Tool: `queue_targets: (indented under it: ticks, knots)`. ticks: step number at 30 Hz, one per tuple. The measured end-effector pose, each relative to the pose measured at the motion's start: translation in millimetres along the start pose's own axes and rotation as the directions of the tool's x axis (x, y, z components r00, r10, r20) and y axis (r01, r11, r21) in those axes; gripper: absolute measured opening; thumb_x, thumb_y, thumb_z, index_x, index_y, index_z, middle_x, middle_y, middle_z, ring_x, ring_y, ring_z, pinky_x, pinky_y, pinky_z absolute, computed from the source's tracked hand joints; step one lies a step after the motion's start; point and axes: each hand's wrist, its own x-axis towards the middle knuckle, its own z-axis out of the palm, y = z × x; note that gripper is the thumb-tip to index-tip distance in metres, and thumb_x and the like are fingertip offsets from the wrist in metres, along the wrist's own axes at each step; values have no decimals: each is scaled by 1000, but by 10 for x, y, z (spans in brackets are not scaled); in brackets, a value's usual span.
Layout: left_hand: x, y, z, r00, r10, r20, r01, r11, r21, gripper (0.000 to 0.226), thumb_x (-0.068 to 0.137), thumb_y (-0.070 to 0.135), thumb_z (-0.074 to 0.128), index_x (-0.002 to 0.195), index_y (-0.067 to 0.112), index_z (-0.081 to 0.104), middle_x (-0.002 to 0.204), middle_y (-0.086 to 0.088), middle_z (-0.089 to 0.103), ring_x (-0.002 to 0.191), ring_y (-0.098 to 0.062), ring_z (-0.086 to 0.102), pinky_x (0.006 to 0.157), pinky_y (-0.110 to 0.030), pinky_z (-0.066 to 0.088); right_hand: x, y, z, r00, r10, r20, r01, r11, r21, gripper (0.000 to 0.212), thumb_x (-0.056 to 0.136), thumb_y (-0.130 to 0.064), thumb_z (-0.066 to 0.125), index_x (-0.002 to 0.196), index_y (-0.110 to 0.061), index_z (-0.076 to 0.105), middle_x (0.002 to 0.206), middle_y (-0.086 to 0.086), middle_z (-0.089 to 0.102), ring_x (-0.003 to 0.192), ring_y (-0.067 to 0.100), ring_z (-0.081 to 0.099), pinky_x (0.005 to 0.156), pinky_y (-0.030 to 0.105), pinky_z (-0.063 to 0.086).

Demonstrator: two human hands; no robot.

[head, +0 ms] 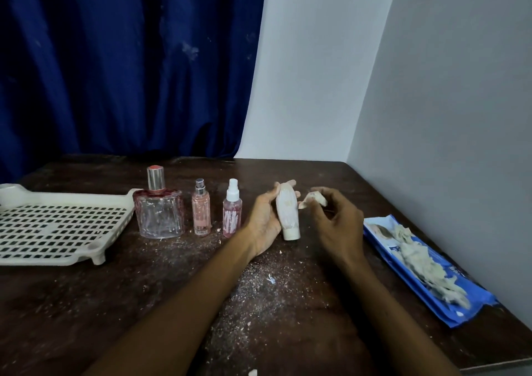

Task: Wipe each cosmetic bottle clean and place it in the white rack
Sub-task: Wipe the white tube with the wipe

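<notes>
My left hand (pixel 263 220) holds a white tube-shaped cosmetic bottle (pixel 288 213) above the table, cap end toward me. My right hand (pixel 335 221) pinches a small crumpled wipe (pixel 315 198) just to the right of the bottle, a little apart from it. Three more bottles stand in a row to the left: a large clear perfume bottle (pixel 159 211) with a silver cap, a slim pink spray bottle (pixel 201 208), and a pink spray bottle (pixel 232 210) with a white nozzle. The white perforated rack (pixel 57 226) lies at the far left and holds nothing.
A blue wipe packet (pixel 426 272) with used, crumpled wipes piled on it lies along the table's right edge. White dust and crumbs are scattered over the dark wooden table (pixel 144 303). A blue curtain hangs behind; a grey wall runs close on the right.
</notes>
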Motion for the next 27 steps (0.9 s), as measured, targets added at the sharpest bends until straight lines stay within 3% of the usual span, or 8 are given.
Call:
queue_targets:
  ticks: [8, 14, 20, 24, 27]
  knots:
    - [-17, 59, -24, 999, 26, -42, -28, 998, -49, 45, 105, 34, 38, 134, 5, 57, 101, -13, 65, 87, -24, 61, 77, -40, 52, -76, 150, 71, 980, -158, 122, 173, 978, -118, 18, 93, -15, 65, 110, -19, 69, 103, -12, 71, 95, 1, 66, 82, 28, 56]
    - [-12, 36, -22, 997, 59, -46, -61, 997, -39, 44, 106, 34, 36, 133, 6, 57, 101, -12, 65, 86, -23, 62, 86, -39, 51, -127, 155, 103, 962, -255, 97, 271, 930, -247, 21, 83, -13, 77, 104, -12, 73, 97, -3, 70, 85, 1, 61, 78, 8, 45]
    - [-42, 17, 14, 996, 72, -60, -74, 997, -34, 44, 107, 33, 35, 135, 5, 55, 101, -11, 64, 82, -21, 61, 73, -35, 52, -159, 147, 79, 960, -249, 125, 275, 920, -278, 23, 82, -13, 77, 105, -16, 76, 99, -4, 75, 86, 10, 68, 79, 37, 58]
    - [-51, 22, -7, 996, 70, -62, -73, 996, -45, 44, 107, 34, 35, 134, 6, 56, 101, -10, 64, 83, -20, 61, 72, -34, 53, -182, 138, 89, 969, -215, 125, 238, 948, -213, 23, 83, -15, 76, 106, -14, 77, 100, -4, 76, 87, 3, 69, 81, 33, 59]
    - [-46, 23, -19, 996, 65, -65, -68, 997, -43, 45, 106, 34, 37, 134, 5, 57, 101, -11, 64, 84, -21, 60, 79, -37, 52, -179, 128, 79, 971, -192, 144, 220, 952, -214, 30, 83, -16, 77, 112, -16, 74, 102, -7, 75, 88, -1, 68, 83, 23, 57]
